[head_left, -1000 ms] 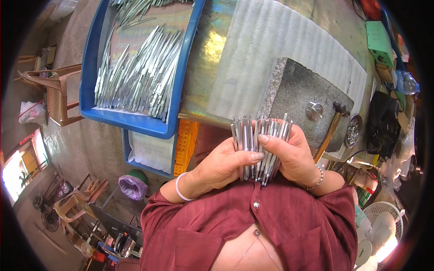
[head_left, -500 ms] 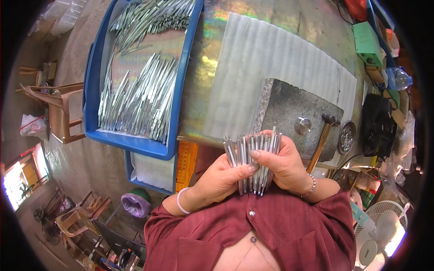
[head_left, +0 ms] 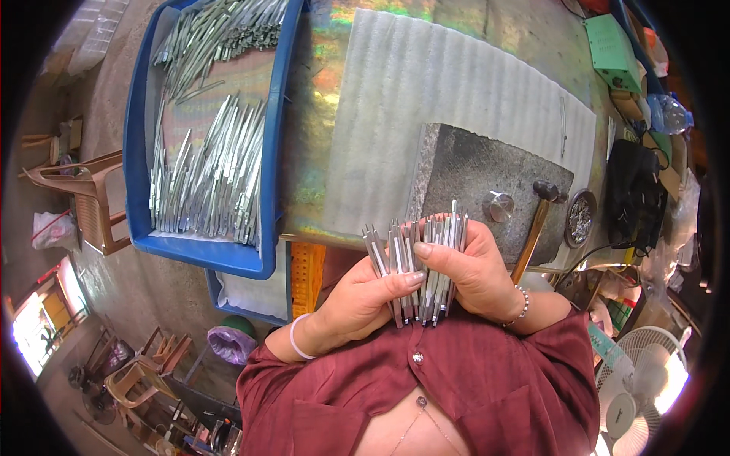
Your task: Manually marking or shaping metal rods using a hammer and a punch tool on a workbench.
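Both hands hold one bundle of thin metal strips (head_left: 417, 251) upright, close to my chest. My left hand (head_left: 365, 296) grips the bundle from the left, its thumb laid across the strips. My right hand (head_left: 471, 270) wraps around the right side, with the fingers over the front. The bundle's upper ends fan out slightly in front of the near edge of a grey stone block (head_left: 487, 178). A small metal cylinder (head_left: 498, 206) and a hammer (head_left: 534, 220) lie on that block.
A blue tray (head_left: 144, 190) at the left holds several more metal strips (head_left: 209, 178). White corrugated foam sheet (head_left: 426, 91) covers the table's middle. A second blue tray (head_left: 228, 300) and an orange crate (head_left: 308, 266) sit below the edge. A fan (head_left: 646, 380) stands at the lower right.
The bundle and both hands have stayed together near my chest, and the fingers have shifted slightly on the strips. The view has tilted a little.
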Available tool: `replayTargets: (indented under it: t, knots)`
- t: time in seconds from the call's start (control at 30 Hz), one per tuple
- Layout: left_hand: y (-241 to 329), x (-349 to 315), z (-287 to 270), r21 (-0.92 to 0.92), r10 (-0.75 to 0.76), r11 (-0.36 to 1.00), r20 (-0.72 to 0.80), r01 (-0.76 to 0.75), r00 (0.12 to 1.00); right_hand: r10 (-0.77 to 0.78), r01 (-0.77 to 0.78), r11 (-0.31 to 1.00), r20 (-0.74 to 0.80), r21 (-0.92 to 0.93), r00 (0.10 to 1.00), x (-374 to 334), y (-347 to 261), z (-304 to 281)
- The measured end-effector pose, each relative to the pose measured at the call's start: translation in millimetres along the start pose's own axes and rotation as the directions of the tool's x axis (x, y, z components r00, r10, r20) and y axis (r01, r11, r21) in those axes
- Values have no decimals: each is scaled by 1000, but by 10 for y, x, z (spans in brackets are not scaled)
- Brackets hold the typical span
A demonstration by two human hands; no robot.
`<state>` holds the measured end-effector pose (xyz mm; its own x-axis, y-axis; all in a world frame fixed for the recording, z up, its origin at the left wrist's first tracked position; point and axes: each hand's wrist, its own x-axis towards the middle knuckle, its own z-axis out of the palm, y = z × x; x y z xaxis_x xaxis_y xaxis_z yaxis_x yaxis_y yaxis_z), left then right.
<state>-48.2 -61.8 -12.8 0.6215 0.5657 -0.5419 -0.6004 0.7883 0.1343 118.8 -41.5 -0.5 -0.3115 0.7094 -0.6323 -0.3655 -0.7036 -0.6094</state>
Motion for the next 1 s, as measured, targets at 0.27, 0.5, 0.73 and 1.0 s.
replayTargets:
  t: [0.27, 0.5, 0.73, 1.0]
  knots:
    - [27, 60, -68, -30, -37, 999, 72, 39, 997, 34, -34, 999, -2, -13, 999, 44, -25, -51]
    - [4, 121, -74, -68, -60, 996, 63, 64, 996, 31, -32, 999, -12, -40, 999, 39, -68, -53]
    - [15, 132, -129, -51, -12, 998, 159, 21, 987, 0, 0, 998, -1, -57, 1000, 60, -49, -41]
    - [16, 127, -114, -81, -20, 996, 110, 29, 994, -34, 33, 999, -24, -30, 999, 59, -33, 11]
